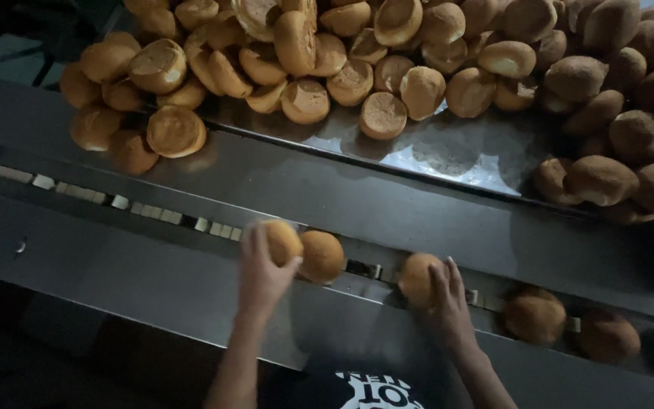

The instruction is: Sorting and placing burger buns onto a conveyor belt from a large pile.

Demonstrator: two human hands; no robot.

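Two hands (263, 276) (448, 303) on buns (418, 279)

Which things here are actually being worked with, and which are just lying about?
In hand:
left hand on a bun
right hand on a bun
conveyor channel with more buns

Lying about:
heap of buns on the steel table

- Bun pile (387, 68) on tray (463, 155), behind conveyor channel (77, 193).
- In channel, L to R: left hand (263, 273) on bun (281, 241), touching 2nd bun (322, 256); right hand (448, 299) on 3rd bun (418, 279); 2 more buns (535, 316) far R.
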